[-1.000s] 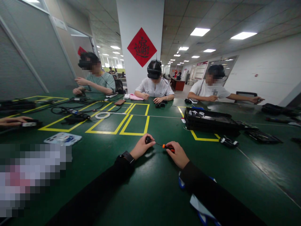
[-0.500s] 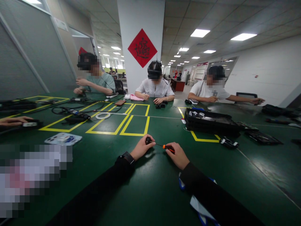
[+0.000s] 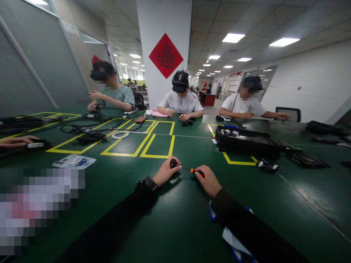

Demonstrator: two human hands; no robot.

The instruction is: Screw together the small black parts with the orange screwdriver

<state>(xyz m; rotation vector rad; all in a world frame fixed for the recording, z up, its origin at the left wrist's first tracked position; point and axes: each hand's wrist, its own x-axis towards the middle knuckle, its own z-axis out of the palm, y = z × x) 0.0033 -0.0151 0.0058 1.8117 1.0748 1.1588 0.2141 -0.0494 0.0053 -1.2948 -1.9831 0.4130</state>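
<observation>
My left hand (image 3: 165,173) is closed around a small black rounded part (image 3: 173,163), whose exact kind I cannot make out. In my right hand (image 3: 208,180) is a screwdriver (image 3: 192,170) with an orange and black handle, gripped between thumb and fingers. Its thin shaft points left, and its tip reaches the black part at my left fingertips. Both hands are just above or on the green table (image 3: 175,219). A blue-edged strap with a pale card (image 3: 233,239) lies partly under my right forearm.
A black open case (image 3: 246,142) with small white pieces stands right of centre. Near it lie a black device (image 3: 267,165) and flat dark boards (image 3: 307,159). To the left are a phone (image 3: 74,161), a white cable coil (image 3: 120,135) and black cables. Several people sit around the table.
My hands keep nearly the same place, with my right fingers slightly shifted on the screwdriver handle. Across the table, the right-hand person's outstretched hand has drawn inward.
</observation>
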